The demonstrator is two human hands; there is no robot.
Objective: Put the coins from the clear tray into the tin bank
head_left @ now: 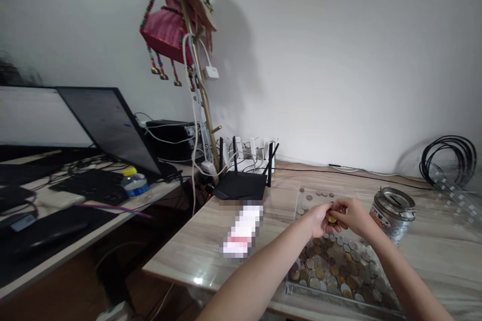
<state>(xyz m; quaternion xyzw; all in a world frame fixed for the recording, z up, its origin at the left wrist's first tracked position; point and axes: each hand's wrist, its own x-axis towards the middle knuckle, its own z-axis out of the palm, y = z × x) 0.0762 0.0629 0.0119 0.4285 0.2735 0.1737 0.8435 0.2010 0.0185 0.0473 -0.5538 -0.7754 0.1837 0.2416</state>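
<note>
Over the clear tray [316, 293], left hand [321, 220] curls round a gold coin [331, 218], right hand [351, 214] pinches it too, so a sloppy grip could drop it.

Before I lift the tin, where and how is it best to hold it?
Probably by its round body, under the lid of the tin, coming from its right side: it stands upright, while the right forearm and the coins are on its left.
</note>
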